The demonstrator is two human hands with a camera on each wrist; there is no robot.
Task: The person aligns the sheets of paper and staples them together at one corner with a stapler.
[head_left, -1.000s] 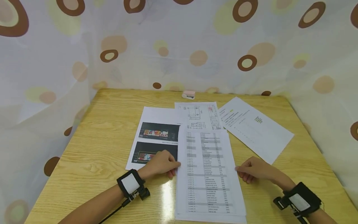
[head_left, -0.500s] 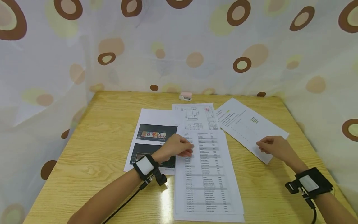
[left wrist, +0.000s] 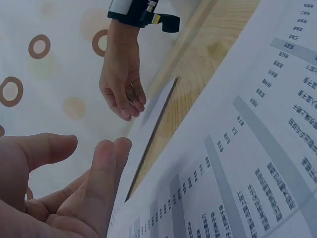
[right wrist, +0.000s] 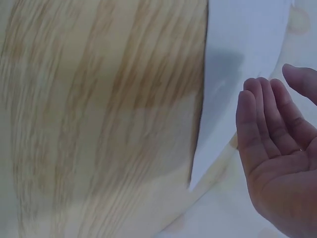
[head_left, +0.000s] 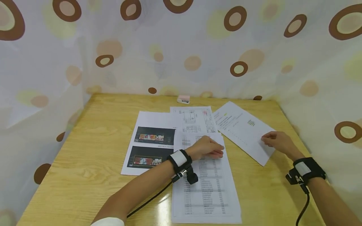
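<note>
A person is sitting at a wooden table [head_left: 93,141] with printed sheets lying across it. The left hand [head_left: 205,148], grip released with fingers relaxed, is hovering over the top of the list sheet [head_left: 205,185] at the centre. The right hand [head_left: 275,142], also released, is hanging just over the right edge of the angled sheet [head_left: 240,128]. A photo sheet [head_left: 150,142] is lying to the left.

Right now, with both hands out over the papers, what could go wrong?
1. The right hand is at the corner of the slanted sheet, which lies near the table edge; a careless pull may crease it or slide it off.
2. The left hand hovers over the table printout, which overlaps the drawing sheet; dragging one could shift both.
</note>
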